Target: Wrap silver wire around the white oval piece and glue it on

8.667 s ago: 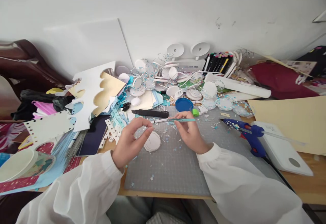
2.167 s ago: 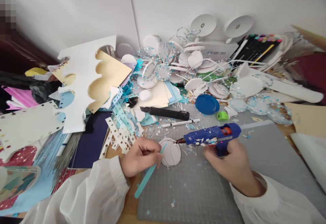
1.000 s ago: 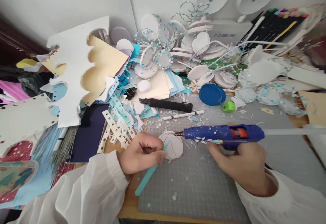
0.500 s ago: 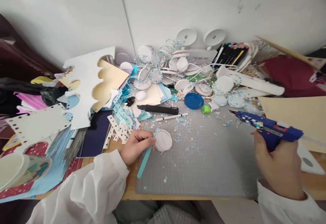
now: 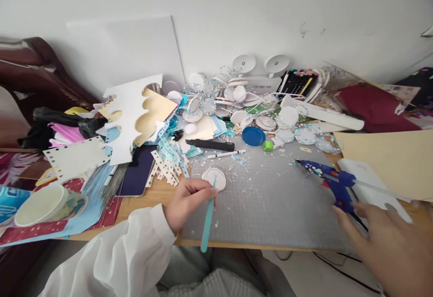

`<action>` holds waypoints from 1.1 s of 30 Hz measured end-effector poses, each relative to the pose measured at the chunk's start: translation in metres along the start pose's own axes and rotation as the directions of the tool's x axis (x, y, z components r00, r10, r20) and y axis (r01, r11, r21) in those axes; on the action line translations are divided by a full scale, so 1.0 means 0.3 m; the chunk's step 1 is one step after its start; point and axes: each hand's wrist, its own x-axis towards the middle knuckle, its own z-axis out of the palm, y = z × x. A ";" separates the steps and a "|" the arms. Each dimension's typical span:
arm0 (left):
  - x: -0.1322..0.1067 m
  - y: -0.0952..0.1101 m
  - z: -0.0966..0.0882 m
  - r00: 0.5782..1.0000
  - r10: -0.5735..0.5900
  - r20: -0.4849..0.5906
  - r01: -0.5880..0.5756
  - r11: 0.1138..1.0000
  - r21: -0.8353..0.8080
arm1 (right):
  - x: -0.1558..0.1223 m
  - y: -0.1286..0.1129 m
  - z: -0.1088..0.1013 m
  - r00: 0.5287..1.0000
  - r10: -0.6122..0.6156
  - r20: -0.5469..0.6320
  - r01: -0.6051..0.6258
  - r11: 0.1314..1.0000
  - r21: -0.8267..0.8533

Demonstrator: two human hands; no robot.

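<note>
In the head view, my left hand (image 5: 194,201) is closed around slim teal tweezers (image 5: 207,229). Their tip is over a round white disc (image 5: 218,180) on the grey cutting mat (image 5: 267,207); I cannot tell whether it touches. At the mat's right side a blue hot glue gun (image 5: 326,173), sprinkled with small paper bits, lies with its nozzle to the left and a glue stick out the back. Just below its handle is my right hand (image 5: 382,238), fingers spread and nothing gripped.
Behind the mat are a black utility knife (image 5: 211,144), a white pen (image 5: 226,154), a blue lid (image 5: 253,136) and a green tape roll (image 5: 268,145). White discs (image 5: 287,117) crowd the back. Paper strips (image 5: 165,166) and a plastic cup (image 5: 43,204) are left.
My right hand has let go of the glue gun, which now lies on the table, and opened. My left hand has brought the tweezers' tip over the white disc. The view has shifted.
</note>
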 end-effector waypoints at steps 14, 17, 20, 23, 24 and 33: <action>-0.017 0.052 0.185 0.984 -0.156 -0.085 0.139 0.973 -0.182 | 0.127 -0.466 0.021 0.636 -0.738 -0.224 0.764 0.562 0.316; -0.002 0.060 0.168 0.990 -0.138 -0.044 0.130 0.980 -0.148 | 0.158 -0.451 0.050 0.591 -0.741 -0.318 0.804 0.509 0.308; 0.012 0.062 0.121 0.998 0.042 -0.042 -0.040 0.998 0.051 | 0.196 -0.434 0.098 0.675 -0.644 -0.360 0.733 0.528 0.429; 0.033 0.031 0.044 0.915 0.401 -0.039 -0.350 0.839 0.417 | 0.245 -0.419 0.169 0.855 -0.361 -0.373 0.519 0.619 0.590; 0.043 0.011 0.016 0.880 0.474 0.020 -0.413 0.747 0.521 | 0.264 -0.416 0.196 0.896 -0.247 -0.368 0.437 0.638 0.635; 0.167 -0.140 -0.096 0.902 0.329 0.280 -0.410 0.449 0.794 | 0.343 -0.407 0.392 0.982 0.191 -0.011 -0.083 0.478 0.874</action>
